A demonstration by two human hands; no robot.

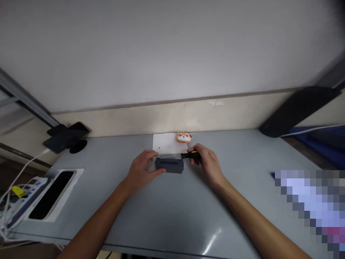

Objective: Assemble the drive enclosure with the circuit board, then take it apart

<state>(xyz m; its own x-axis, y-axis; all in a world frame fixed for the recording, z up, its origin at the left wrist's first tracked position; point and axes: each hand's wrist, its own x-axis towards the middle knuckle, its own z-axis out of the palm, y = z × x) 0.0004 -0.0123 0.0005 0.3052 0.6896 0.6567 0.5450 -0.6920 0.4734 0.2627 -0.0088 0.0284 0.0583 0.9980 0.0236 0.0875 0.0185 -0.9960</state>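
A dark grey box with a row of vent slots [170,167] rests on the grey table, its slotted side toward me. My left hand [145,168] grips its left end, thumb at the front and fingers behind. In my right hand [204,157] is a screwdriver [189,155] with a black and yellow handle. Its thin shaft points left and lies along the top edge of the box. Whether the tip touches the box I cannot tell. Just behind lies a white sheet of paper [167,142] with a tiny dark speck on it.
An orange animal-face case [184,137] sits on the paper's right corner. At left are a phone on a stand [63,138], a black-screened phone [52,194] and a power strip [27,196] with cables. A black cylinder [293,111] leans at the back right. A pixelated patch covers the right side.
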